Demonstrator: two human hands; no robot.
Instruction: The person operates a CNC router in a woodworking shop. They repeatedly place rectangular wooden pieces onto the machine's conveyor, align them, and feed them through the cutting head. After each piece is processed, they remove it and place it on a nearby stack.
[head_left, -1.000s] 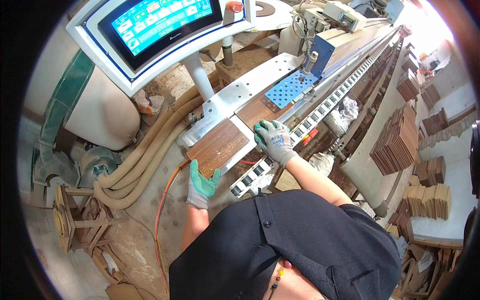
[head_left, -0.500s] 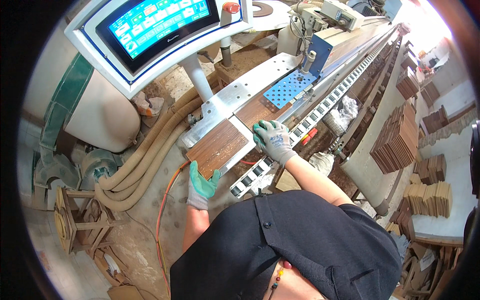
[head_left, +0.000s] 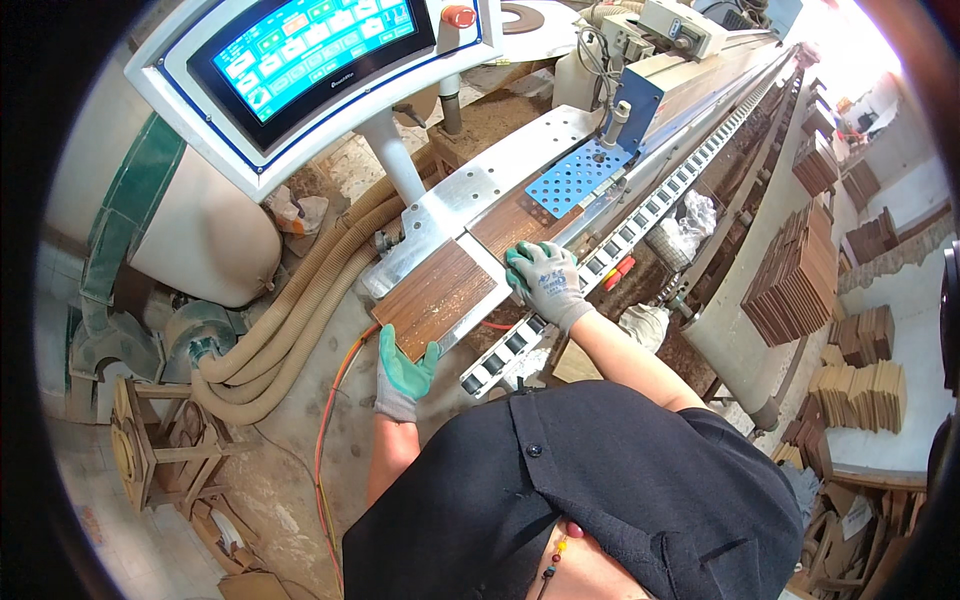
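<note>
Two brown wood-grain boards lie end to end on the metal bed [head_left: 410, 245] of a machine. My left hand [head_left: 405, 372], in a grey glove with a green palm, clasps the end of the nearer board [head_left: 435, 298], thumb and fingers on either side of its corner. My right hand [head_left: 552, 282], gloved alike, has its fingers bent over the near side of the farther board [head_left: 510, 224], close to where the boards meet. That board's far end sits under a blue perforated plate [head_left: 575, 180]. The undersides of both boards are hidden.
A control panel with a lit screen [head_left: 315, 55] and a red knob [head_left: 459, 16] stands at upper left. Alongside the bed runs a chain conveyor [head_left: 640, 222]. Ribbed hoses [head_left: 300, 315] curve at left; an orange hose [head_left: 325, 420] hangs below. Stacked boards [head_left: 795, 275] stand at right.
</note>
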